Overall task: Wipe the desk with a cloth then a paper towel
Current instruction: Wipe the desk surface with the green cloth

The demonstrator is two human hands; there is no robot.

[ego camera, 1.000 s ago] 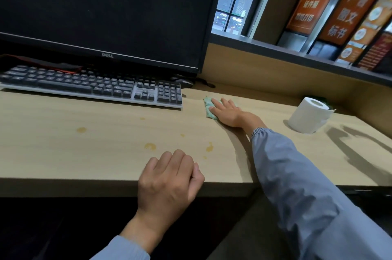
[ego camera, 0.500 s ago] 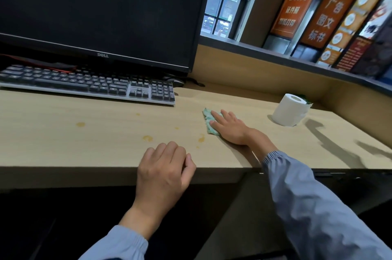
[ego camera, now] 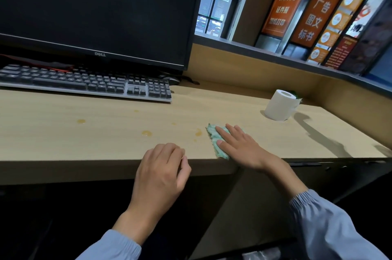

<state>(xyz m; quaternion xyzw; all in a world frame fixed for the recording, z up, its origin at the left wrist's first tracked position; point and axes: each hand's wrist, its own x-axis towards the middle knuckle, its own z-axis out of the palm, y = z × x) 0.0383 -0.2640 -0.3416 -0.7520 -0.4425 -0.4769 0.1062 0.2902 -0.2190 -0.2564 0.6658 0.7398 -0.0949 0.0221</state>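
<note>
Your desk (ego camera: pixel 63 143) fills the width of the view, a pale wood-grain top with its front edge running just above your wrists. At the back left of it stands a black Dell monitor (ego camera: pixel 95 5), its screen dark. A grey-and-black keyboard (ego camera: pixel 84 83) lies along the back of the desk in front of the monitor, with its right end about halfway across. Above the raised back wall on the right, orange posters (ego camera: pixel 286 0) with Chinese lettering lean beside a window.

Toward the back right corner a roll of white paper towel (ego camera: pixel 280 108) stands upright, well apart from both of your hands.

Your left hand (ego camera: pixel 159 174) sits at the front edge near the middle, knuckles up and fingers loosely curled over the lip. It has hold of nothing. Your right hand (ego camera: pixel 241 149) lies flat just inside the front edge, to the right of the left one. Its fingers are straight and spread, pointing left and back, and they press down on the cloth (ego camera: pixel 215 143). The cloth is green and crumpled, and mostly hidden under your palm; only its left side shows, with its near end reaching the front edge.

Yellowish stains mark the top: one small smear (ego camera: pixel 198 132) just left of the cloth, a rounder spot (ego camera: pixel 146 133) beyond your left hand, and another spot (ego camera: pixel 81 121) further left toward the keyboard.
</note>
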